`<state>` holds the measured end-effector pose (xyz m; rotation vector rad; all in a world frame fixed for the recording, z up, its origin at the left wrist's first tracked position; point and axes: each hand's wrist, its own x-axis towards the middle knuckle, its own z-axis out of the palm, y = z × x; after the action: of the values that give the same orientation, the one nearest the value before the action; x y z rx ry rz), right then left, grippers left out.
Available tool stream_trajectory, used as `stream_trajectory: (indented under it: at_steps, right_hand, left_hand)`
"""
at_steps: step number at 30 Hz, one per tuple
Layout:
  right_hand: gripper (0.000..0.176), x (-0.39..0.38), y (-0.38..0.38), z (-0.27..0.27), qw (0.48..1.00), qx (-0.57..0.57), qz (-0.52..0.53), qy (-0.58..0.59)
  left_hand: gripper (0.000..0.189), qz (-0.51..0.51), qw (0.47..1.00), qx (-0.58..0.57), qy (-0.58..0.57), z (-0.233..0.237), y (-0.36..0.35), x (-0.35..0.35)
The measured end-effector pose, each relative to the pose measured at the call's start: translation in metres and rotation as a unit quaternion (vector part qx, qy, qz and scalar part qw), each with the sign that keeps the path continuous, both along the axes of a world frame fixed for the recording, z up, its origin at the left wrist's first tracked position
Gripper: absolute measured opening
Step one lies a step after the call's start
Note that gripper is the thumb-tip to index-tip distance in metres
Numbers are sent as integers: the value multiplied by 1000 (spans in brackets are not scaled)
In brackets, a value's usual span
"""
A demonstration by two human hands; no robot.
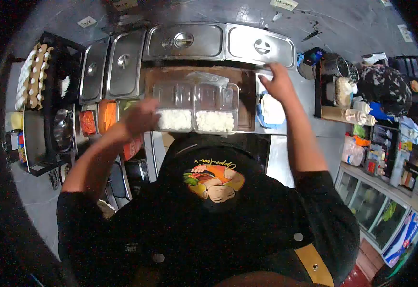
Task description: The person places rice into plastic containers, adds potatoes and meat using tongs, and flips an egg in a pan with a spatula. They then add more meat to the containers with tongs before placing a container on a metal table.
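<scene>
Two clear plastic containers (216,98) sit side by side on a brown board, each with a portion of what looks like white rice (214,121) in its near compartment. The far compartments show no food. My left hand (143,117) is at the left container's near left side, smeared by motion; whether it touches the container or holds anything cannot be made out. To the right, my right hand (280,85) hovers above a folded white and blue cloth (270,110), thumb and fingers apart, with nothing visible in them.
Lidded steel pans (185,43) line the back and left of the board (247,103). Orange shredded food (107,115) and red pieces (88,122) fill pans at left. Egg trays (34,76) stand far left. Sauce bottles (357,116) are at right, above a glass-front fridge (369,201).
</scene>
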<state>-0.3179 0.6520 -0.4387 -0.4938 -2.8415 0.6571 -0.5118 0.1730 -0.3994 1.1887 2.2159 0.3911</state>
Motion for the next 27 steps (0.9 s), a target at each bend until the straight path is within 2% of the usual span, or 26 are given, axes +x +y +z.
stream_trajectory:
  at_steps: [1, 2, 5, 7, 9, 11, 13, 14, 17, 18, 19, 20, 21, 23, 26, 27]
  right_hand:
    - [47, -13, 14, 12, 999, 21, 37, 11]
    - [50, -25, 20, 25, 997, 46, 48, -27]
    - [48, -57, 55, 11, 986, 59, 132, -86]
    - [52, -65, 61, 5, 977, 101, 158, -103]
    - [54, -68, 67, -1, 973, 113, 177, -94]
    - [45, -74, 64, 9, 969, 117, 172, -134]
    - [62, -76, 70, 3, 965, 141, 196, -105]
    - [63, -77, 70, 4, 966, 137, 193, -101]
    - [63, -90, 74, 0, 961, 121, 199, -150]
    - [64, -90, 77, 1, 962, 113, 211, -133]
    - [64, -90, 80, 2, 962, 105, 224, -117]
    - [66, -94, 82, 1, 957, 118, 217, -150]
    - [70, -96, 86, 1, 956, 107, 214, -171]
    - [74, -95, 82, 8, 957, 127, 184, -187]
    - [71, -83, 82, 32, 956, 149, 206, -144]
    - [69, -78, 80, 47, 960, 111, 209, -148]
  left_hand:
    - [49, -66, 990, 83, 94, 2, 23, -5]
    - [52, -46, 989, 66, 120, -3, 54, -16]
    - [62, 21, 988, 52, 143, 1, 150, -43]
    - [67, 53, 973, 99, 200, -25, 190, -59]
    - [69, 7, 985, -45, 164, -5, 222, -67]
    - [68, 26, 974, -42, 223, -30, 228, -74]
    - [75, 38, 968, -56, 240, -35, 231, -82]
    - [81, 32, 966, -57, 249, -32, 232, -85]
    - [87, 53, 965, -113, 232, -16, 228, -87]
    - [87, 63, 963, -116, 236, -12, 226, -89]
    - [89, 19, 963, -117, 241, -11, 224, -93]
    - [91, -26, 962, -119, 244, -8, 220, -97]
    - [91, -17, 962, -121, 246, -6, 219, -100]
    - [106, -69, 965, -111, 229, 7, 216, -99]
    - [110, -44, 976, -35, 212, 28, 199, -80]
    - [110, -42, 976, -31, 212, 33, 187, -75]
